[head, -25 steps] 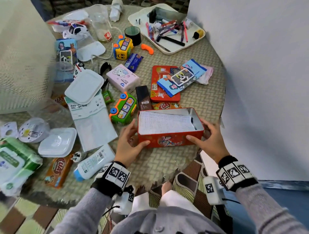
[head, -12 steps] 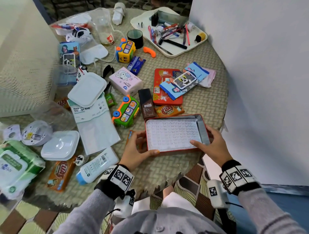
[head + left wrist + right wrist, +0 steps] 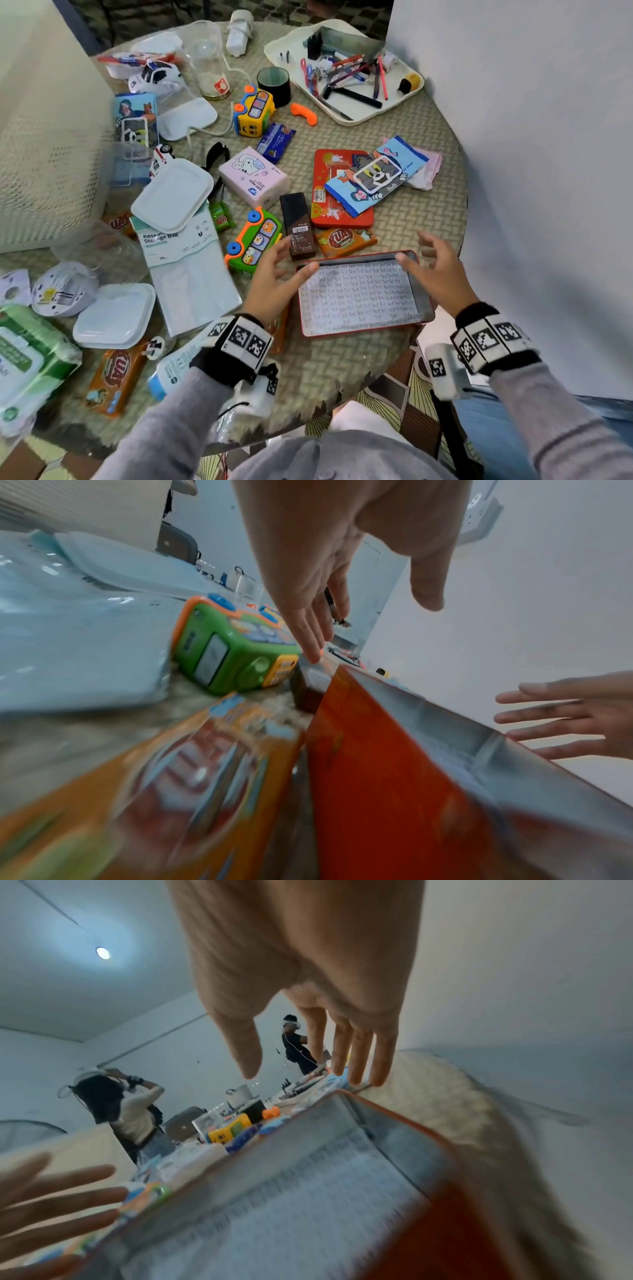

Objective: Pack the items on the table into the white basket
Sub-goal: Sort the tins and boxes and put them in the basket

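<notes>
Both grips are spread and hold nothing: the left hand (image 3: 274, 287) and right hand (image 3: 442, 274) hover at either end of the red tin (image 3: 363, 294), which lies on the bench (image 3: 325, 370) between them. Motion blur smears the fingertips. Only the left wrist view shows the tin's orange side; the white basket (image 3: 44, 144) is cut off at left.

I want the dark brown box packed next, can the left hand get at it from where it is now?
Probably yes. The left hand is open and holds nothing, its fingertips just short of the dark brown box. The box lies uncovered between the green toy bus and an orange snack pack.
</notes>
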`<action>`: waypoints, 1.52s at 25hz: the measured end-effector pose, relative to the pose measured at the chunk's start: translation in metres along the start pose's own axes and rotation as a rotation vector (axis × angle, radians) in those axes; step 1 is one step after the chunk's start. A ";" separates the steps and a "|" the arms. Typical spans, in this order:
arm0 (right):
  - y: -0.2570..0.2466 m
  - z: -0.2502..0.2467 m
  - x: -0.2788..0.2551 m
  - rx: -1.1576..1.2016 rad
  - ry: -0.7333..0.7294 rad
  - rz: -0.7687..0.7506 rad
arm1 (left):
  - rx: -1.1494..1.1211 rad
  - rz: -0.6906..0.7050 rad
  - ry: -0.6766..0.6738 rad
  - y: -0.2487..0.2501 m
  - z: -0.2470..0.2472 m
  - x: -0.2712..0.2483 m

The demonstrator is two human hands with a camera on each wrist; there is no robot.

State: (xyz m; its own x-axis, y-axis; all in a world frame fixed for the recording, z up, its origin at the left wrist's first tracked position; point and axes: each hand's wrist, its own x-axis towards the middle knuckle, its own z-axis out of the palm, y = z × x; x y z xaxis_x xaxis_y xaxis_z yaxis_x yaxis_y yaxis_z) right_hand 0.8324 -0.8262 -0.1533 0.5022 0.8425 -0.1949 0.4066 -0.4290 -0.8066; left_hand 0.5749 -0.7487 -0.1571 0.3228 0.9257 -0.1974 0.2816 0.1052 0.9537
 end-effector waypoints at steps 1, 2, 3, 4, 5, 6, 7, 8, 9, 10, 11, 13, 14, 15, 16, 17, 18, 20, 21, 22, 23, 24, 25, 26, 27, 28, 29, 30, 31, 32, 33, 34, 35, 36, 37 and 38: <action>-0.015 0.002 0.011 0.003 -0.002 -0.019 | 0.026 0.021 0.000 0.008 0.000 0.014; -0.030 0.006 0.023 0.010 -0.025 -0.027 | 0.063 0.039 0.003 0.015 0.000 0.029; -0.042 0.009 0.037 0.003 -0.064 -0.019 | 0.102 0.051 0.009 0.020 0.001 0.046; -0.053 0.013 0.051 -0.018 -0.121 0.006 | 0.141 0.050 0.012 0.023 0.004 0.062; -0.060 0.019 0.064 -0.047 -0.192 0.044 | 0.177 0.039 0.019 0.025 0.007 0.076; -0.065 0.024 0.079 -0.077 -0.261 0.086 | 0.217 0.023 0.025 0.025 0.010 0.090; -0.068 0.030 0.091 -0.116 -0.312 0.121 | 0.263 0.008 0.023 0.024 0.013 0.103; -0.069 0.034 0.103 -0.163 -0.338 0.133 | 0.314 -0.004 0.008 0.024 0.016 0.114; -0.068 0.037 0.113 -0.205 -0.357 0.130 | 0.370 -0.015 -0.018 0.022 0.018 0.124; -0.065 0.040 0.122 -0.229 -0.374 0.126 | 0.438 -0.025 -0.046 0.022 0.018 0.133; -0.063 0.041 0.130 -0.240 -0.393 0.129 | 0.516 -0.033 -0.070 0.020 0.019 0.142; -0.060 0.041 0.139 -0.265 -0.427 0.147 | 0.715 -0.065 -0.110 0.017 0.021 0.154; -0.059 0.041 0.144 -0.279 -0.427 0.162 | 0.808 -0.109 -0.141 0.018 0.023 0.158; -0.058 0.041 0.148 -0.286 -0.422 0.176 | 0.874 -0.157 -0.177 0.018 0.026 0.162; -0.056 0.041 0.152 -0.280 -0.408 0.191 | 0.916 -0.193 -0.216 0.019 0.028 0.164; -0.054 0.042 0.155 -0.270 -0.395 0.202 | 0.931 -0.217 -0.248 0.019 0.030 0.166; -0.052 0.043 0.158 -0.260 -0.387 0.211 | 0.924 -0.226 -0.262 0.021 0.031 0.167; -0.050 0.046 0.160 -0.255 -0.388 0.213 | 0.857 -0.218 -0.240 0.025 0.031 0.168; -0.050 0.048 0.160 -0.266 -0.384 0.198 | 0.821 -0.207 -0.212 0.026 0.030 0.169; -0.050 0.048 0.160 -0.279 -0.366 0.170 | 0.784 -0.189 -0.184 0.027 0.029 0.169; -0.050 0.048 0.160 -0.280 -0.336 0.142 | 0.737 -0.171 -0.157 0.028 0.028 0.169; -0.051 0.047 0.159 -0.246 -0.296 0.118 | 0.648 -0.161 -0.133 0.030 0.026 0.168; -0.051 0.046 0.158 -0.176 -0.259 0.110 | 0.497 -0.167 -0.112 0.032 0.024 0.167; -0.052 0.045 0.156 -0.090 -0.229 0.111 | 0.295 -0.190 -0.089 0.035 0.022 0.165; -0.054 0.043 0.152 -0.009 -0.214 0.125 | 0.099 -0.224 -0.069 0.039 0.019 0.162; -0.056 0.043 0.148 0.058 -0.205 0.134 | -0.053 -0.260 -0.053 0.042 0.017 0.159; -0.056 0.043 0.144 0.100 -0.205 0.148 | -0.163 -0.293 -0.040 0.047 0.014 0.154; -0.058 0.044 0.139 0.130 -0.214 0.156 | -0.237 -0.317 -0.029 0.049 0.011 0.150; -0.059 0.044 0.132 0.147 -0.234 0.157 | -0.282 -0.325 -0.020 0.052 0.007 0.143; -0.060 0.044 0.123 0.160 -0.267 0.151 | -0.310 -0.323 -0.017 0.053 0.003 0.136; -0.061 0.044 0.116 0.173 -0.305 0.152 | -0.329 -0.317 -0.020 0.055 -0.001 0.128; -0.062 0.043 0.107 0.199 -0.338 0.152 | -0.340 -0.311 -0.025 0.055 -0.006 0.119; -0.063 0.042 0.099 0.231 -0.358 0.153 | -0.350 -0.304 -0.027 0.054 -0.010 0.109; -0.066 0.042 0.088 0.271 -0.376 0.149 | -0.356 -0.295 -0.025 0.052 -0.014 0.099; -0.067 0.041 0.078 0.302 -0.383 0.147 | -0.360 -0.285 -0.018 0.050 -0.017 0.089; -0.068 0.041 0.070 0.326 -0.381 0.140 | -0.362 -0.277 -0.009 0.046 -0.019 0.081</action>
State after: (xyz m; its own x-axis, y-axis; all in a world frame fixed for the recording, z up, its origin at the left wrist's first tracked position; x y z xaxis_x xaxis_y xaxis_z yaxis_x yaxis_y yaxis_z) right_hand 0.8084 -0.7251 -0.1350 0.1969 0.8693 -0.4534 0.0665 -0.4732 -0.8784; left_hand 0.5968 -0.6622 -0.1247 0.2882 0.8416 -0.4567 0.0251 0.4702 0.8822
